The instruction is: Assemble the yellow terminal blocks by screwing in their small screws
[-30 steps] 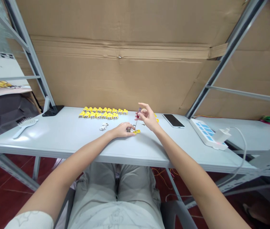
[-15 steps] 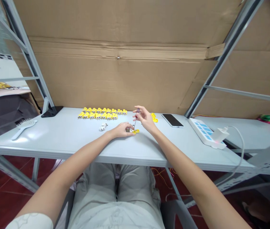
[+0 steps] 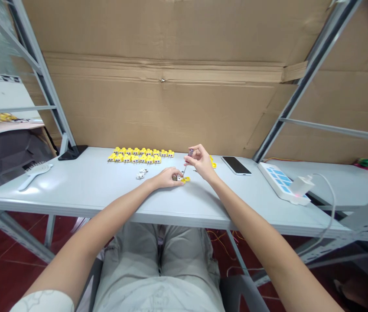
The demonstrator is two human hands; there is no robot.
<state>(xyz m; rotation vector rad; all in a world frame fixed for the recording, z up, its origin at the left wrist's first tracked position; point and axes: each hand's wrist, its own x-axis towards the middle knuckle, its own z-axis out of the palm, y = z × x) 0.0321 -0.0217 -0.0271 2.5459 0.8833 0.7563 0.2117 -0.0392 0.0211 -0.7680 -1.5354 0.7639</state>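
Fingers of the right hand (image 3: 204, 164), raised and spread in the earlier frame, are now gathered around the handle of the screwdriver (image 3: 190, 153); the left hand (image 3: 166, 178) has kept its place. It pinches a small yellow-and-white piece (image 3: 186, 179) against the table (image 3: 99, 195), at the middle of the near half. Left fingers hide part of this piece; its fine detail is too small to read. Whether the screwdriver tip touches it cannot be told. Power strip (image 3: 276, 178) on the right: a white charger (image 3: 301, 185) is plugged into its near end. Piece lies with its long axis roughly left to right, yellow end pointing right. Screwdriver stands steeply, tip down, handle leaning far and right.

White parts (image 3: 141, 173) lie left of the piece; two rows of yellow blocks (image 3: 135, 159) stand farther off. Yellow parts (image 3: 213, 164) are partly hidden behind the right hand. Phone (image 3: 236, 165) lies right of these; hairbrush (image 3: 35, 174), far left.
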